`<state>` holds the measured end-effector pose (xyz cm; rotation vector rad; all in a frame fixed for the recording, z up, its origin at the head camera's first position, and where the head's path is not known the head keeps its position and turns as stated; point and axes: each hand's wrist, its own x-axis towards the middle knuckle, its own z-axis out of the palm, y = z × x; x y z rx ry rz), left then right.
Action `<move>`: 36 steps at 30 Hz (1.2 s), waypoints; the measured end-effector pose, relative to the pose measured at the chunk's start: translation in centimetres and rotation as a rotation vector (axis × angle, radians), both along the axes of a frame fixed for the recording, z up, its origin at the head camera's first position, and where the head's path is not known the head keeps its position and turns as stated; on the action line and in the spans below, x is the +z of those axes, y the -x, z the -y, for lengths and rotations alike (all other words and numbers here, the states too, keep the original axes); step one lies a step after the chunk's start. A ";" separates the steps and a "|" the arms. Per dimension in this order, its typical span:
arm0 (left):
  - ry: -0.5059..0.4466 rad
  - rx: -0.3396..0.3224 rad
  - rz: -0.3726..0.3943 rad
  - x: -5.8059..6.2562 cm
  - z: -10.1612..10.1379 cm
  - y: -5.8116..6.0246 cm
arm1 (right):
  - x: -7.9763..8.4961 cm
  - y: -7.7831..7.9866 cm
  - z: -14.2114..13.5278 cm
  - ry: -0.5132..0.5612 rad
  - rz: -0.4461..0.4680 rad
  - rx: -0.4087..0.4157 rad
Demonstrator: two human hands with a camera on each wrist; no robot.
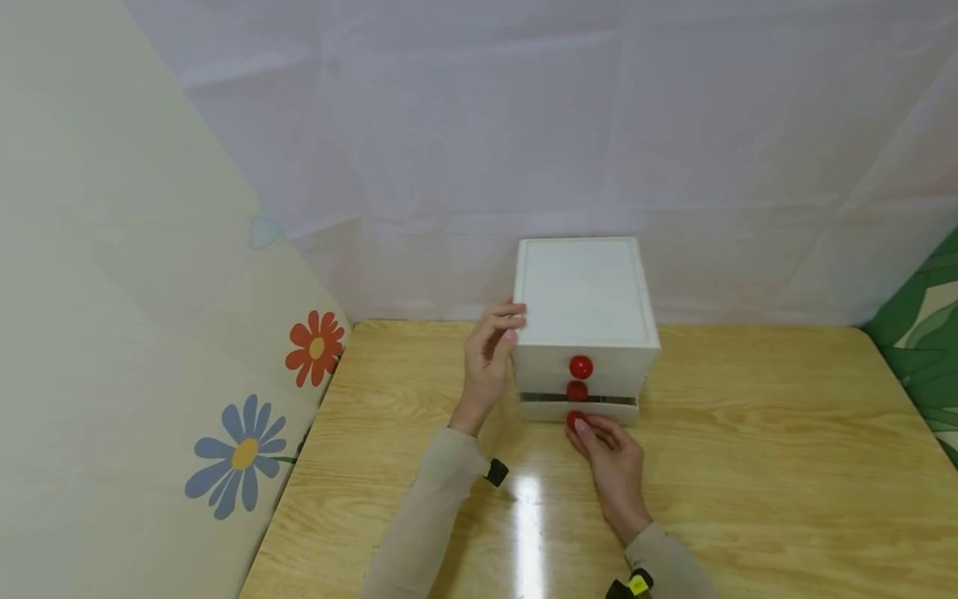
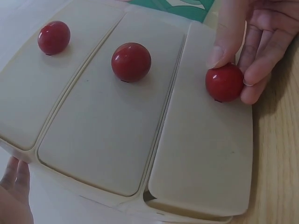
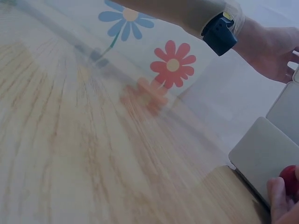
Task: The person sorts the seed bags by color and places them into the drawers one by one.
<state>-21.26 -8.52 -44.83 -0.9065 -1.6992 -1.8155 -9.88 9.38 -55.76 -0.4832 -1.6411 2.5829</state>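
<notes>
A small white drawer cabinet stands on the wooden table, with three drawers, each with a round red knob. My right hand pinches the bottom knob between thumb and fingers. That bottom drawer is pulled out slightly, and a dark gap shows above its front in the head view. The middle knob and top knob are untouched, their drawers closed. Against the cabinet's left side rests my left hand, its fingers near the top edge. In the right wrist view, the right hand is mostly cut off.
Behind the cabinet hangs a pale cloth backdrop. The wooden table extends to both sides and in front. A left panel carries a red flower and a blue flower; green leaf print shows at right.
</notes>
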 end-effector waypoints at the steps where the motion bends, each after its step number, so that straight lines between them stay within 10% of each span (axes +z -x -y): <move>1: 0.002 0.002 0.001 -0.1 0.0 0.0 | 0.0 0.1 0.0 0.001 -0.003 0.000; 36: 0.003 0.011 0.011 0.1 -0.1 -0.1 | -0.1 1.6 0.3 -0.005 -0.010 -0.023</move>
